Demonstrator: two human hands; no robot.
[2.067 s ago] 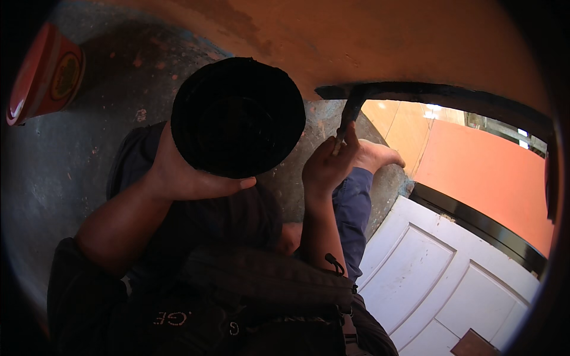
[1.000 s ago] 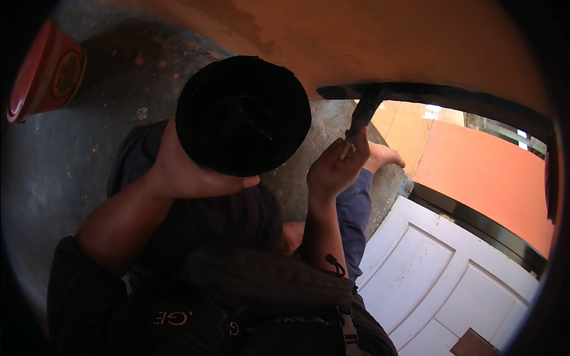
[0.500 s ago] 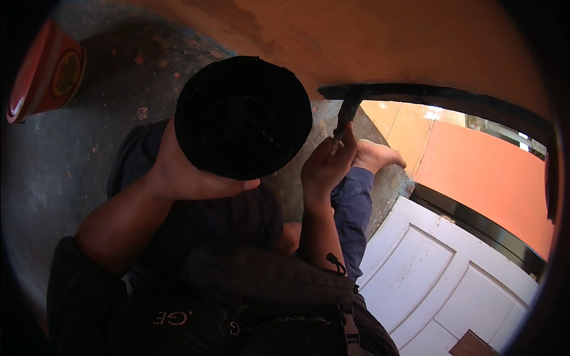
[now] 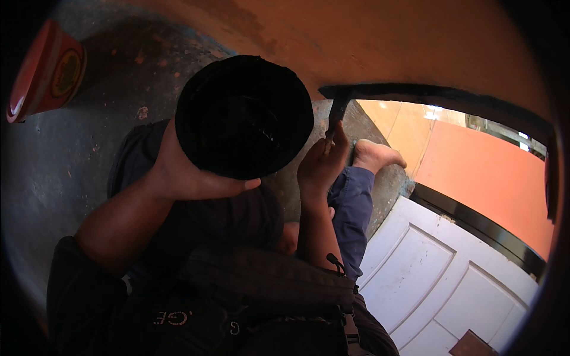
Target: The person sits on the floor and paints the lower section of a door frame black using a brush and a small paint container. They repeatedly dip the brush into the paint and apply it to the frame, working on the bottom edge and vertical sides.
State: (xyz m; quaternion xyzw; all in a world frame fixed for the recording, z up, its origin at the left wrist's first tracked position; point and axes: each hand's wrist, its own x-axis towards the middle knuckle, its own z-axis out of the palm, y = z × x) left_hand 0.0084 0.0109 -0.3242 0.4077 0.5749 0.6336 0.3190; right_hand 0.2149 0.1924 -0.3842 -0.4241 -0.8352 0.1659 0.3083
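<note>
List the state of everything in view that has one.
left grip: holding the black container, thumb along its side
right grip: closed on the brush
black container: open-topped, contents too dark to tell
brush: raised, far end apparently touching the black strip
black strip: wet or dry unclear
red bucket: on the floor, lid seemingly on
white panelled door: open or shut unclear

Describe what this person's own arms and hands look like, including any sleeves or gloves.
The left hand and right hand are bare, with no glove or watch showing. A dark, nearly black sleeve ends near the left elbow. Both forearms are uncovered where they show.
</note>
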